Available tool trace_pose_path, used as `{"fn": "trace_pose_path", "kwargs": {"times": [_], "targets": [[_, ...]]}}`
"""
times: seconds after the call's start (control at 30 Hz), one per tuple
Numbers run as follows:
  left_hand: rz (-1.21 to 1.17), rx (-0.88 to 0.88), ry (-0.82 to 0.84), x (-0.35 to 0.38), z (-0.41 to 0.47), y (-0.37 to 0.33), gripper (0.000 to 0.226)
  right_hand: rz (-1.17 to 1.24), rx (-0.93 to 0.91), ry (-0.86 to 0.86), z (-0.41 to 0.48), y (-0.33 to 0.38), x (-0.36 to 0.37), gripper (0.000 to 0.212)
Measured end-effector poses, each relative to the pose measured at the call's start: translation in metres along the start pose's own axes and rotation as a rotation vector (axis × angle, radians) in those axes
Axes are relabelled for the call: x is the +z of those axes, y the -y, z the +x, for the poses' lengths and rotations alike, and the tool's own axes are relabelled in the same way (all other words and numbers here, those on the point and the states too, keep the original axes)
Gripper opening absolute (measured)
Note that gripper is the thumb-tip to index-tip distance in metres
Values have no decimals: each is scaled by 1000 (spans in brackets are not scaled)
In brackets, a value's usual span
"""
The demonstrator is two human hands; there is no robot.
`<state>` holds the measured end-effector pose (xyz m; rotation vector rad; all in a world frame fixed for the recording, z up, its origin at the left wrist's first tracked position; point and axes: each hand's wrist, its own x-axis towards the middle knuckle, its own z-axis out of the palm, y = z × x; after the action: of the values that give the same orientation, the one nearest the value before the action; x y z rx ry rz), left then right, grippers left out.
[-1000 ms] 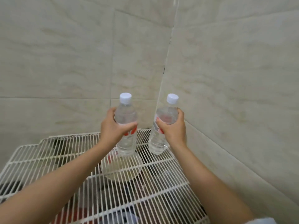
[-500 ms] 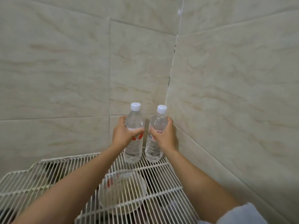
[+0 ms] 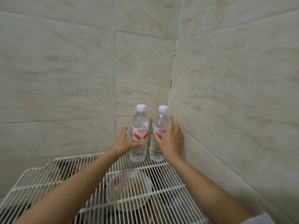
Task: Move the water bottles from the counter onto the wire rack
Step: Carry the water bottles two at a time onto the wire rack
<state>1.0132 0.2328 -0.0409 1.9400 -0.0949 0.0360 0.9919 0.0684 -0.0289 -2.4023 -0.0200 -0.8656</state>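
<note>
Corner of wire rack [image 3: 161, 177]: left bottle [image 3: 139, 135], right bottle [image 3: 158, 136], upright.
Fingers: left hand [image 3: 124, 141], right hand [image 3: 171, 139] released, touching bottles.
Below wire rack: bowl [image 3: 129, 191].

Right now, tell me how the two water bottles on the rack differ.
The left bottle has red Chinese characters on its label; the right bottle has Latin letters. The left bottle stands farther from the side wall; the right bottle stands close beside it. Both are clear, white-capped and upright on the wire rack.

Beige marbled wall tiles [image 3: 64, 70] meeting in a corner; clear round dish [image 3: 129, 189] with red marking.
</note>
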Motion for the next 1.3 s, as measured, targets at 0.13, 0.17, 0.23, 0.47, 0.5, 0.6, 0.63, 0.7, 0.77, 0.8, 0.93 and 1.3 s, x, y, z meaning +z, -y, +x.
{"fn": "trace_pose_path", "kwargs": {"times": [0.13,0.17,0.23,0.47,0.5,0.6,0.63,0.7,0.77,0.8,0.93,1.3], "targets": [[167,-78,-41,-29,-23,21,102,-109,-332,-19,-33,23,-6,69],[179,-92,-69,-39,-30,24,100,-129,-381,-5,-37,28,-3,68],[201,-114,-133,-60,-49,29,93,-111,-454,38,-44,42,7,65],[305,-211,-440,-143,-171,57,66,-3,-755,264,-103,132,53,62],[340,-233,-485,-157,-194,61,64,20,-813,287,-115,148,59,64],[410,-324,-655,-192,-267,74,60,73,-943,357,-153,199,74,69],[422,-351,-709,-204,-293,79,59,78,-976,383,-168,217,77,69],[429,-408,-789,-225,-347,89,57,104,-1045,419,-201,250,77,70],[382,-460,-890,-245,-401,98,55,138,-1099,434,-233,282,73,70],[348,-481,-950,-254,-429,101,54,150,-1117,439,-249,296,68,70],[283,-540,-1136,-283,-535,114,51,277,-1151,466,-312,348,50,62],[313,-670,-1389,-343,-820,134,51,416,-1244,674,-540,483,10,61]]}}
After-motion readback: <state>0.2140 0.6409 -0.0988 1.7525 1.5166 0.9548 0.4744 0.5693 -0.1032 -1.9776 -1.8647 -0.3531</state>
